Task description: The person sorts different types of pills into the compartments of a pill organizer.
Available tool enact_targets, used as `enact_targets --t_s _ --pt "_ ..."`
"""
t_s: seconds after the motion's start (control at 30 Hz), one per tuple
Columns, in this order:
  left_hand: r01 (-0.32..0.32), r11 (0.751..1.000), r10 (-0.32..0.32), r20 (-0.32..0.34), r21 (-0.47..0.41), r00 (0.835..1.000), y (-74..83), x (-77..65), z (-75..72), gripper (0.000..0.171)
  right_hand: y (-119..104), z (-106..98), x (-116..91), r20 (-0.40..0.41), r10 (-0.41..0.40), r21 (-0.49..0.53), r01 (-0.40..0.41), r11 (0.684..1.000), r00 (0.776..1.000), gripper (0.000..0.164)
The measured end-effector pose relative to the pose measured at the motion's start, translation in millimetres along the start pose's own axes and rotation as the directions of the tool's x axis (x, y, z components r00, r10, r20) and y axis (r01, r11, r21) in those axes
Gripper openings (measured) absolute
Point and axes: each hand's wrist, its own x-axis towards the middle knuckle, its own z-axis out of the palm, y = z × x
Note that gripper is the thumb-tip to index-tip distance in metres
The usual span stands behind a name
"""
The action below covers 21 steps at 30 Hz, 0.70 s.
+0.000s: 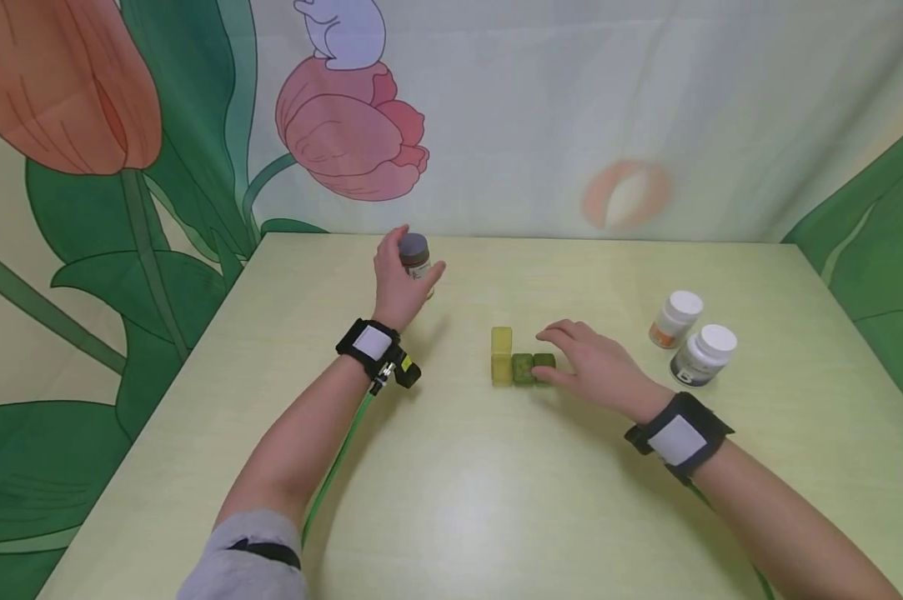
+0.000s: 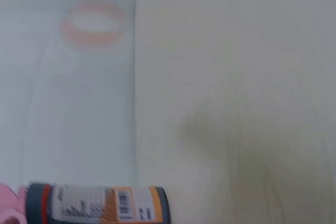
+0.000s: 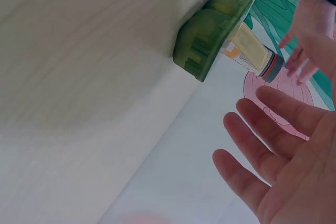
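At the back of the table stands a bottle with a dark cap (image 1: 413,246), whose white and orange label shows in the left wrist view (image 2: 113,204). My left hand (image 1: 402,287) is around its near side, thumb and fingers spread apart. Toward the table's middle, my right hand (image 1: 597,371) hovers with loosely extended fingers. Its thumb overlaps the right one of two green translucent blocks (image 1: 522,369) in the head view. Against their left side are yellow translucent blocks (image 1: 501,342). The right wrist view shows the right hand's separated fingers (image 3: 257,124) holding nothing, beside the green blocks (image 3: 197,45).
Right of my right hand stand two white-capped bottles, one with an orange label band (image 1: 674,318) and a larger one with a dark label (image 1: 704,356). A printed flower curtain (image 1: 526,125) hangs behind the table (image 1: 451,500). A green cable (image 1: 338,462) runs along my left forearm.
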Motion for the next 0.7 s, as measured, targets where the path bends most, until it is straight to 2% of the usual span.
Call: enact_targets --t_s 0.07,0.17,0.3,0.4,0.47,0.53,0.7 --pt "0.097 0.995 -0.097 -0.011 -0.026 0.995 -6.7 7.8 -0.2 0.081 1.5 -0.9 -2.7 -0.014 -0.004 0.010 0.004 1.000 1.000 0.054" --pt "0.212 0.976 -0.212 0.007 -0.046 0.977 -18.2 19.0 1.6 0.088 3.9 -1.6 -6.3 -0.033 -0.008 0.021 0.009 1.000 0.999 0.052" --pt "0.327 0.936 -0.321 0.066 -0.130 0.945 -30.5 28.7 6.5 0.092 6.7 -1.4 -10.4 -0.061 -0.019 0.024 0.020 0.999 0.998 0.051" --pt "0.394 0.893 -0.379 0.107 -0.216 0.919 -37.3 31.8 10.1 0.090 8.1 -1.2 -12.6 -0.077 -0.029 0.022 0.031 0.999 0.997 0.050" --pt "0.423 0.870 -0.407 0.116 -0.252 0.906 -40.5 32.0 11.8 0.087 8.8 -1.3 -13.9 -0.084 -0.033 0.023 0.035 0.999 0.996 0.049" --pt "0.439 0.858 -0.424 0.114 -0.266 0.898 -44.4 32.7 12.7 0.084 9.3 -1.8 -15.1 -0.093 -0.037 0.027 0.040 0.999 0.995 0.049" --pt "0.421 0.879 -0.406 0.112 -0.226 0.907 -51.8 33.9 13.1 0.069 11.5 -3.6 -18.5 -0.118 -0.043 0.044 0.048 0.998 0.992 0.047"
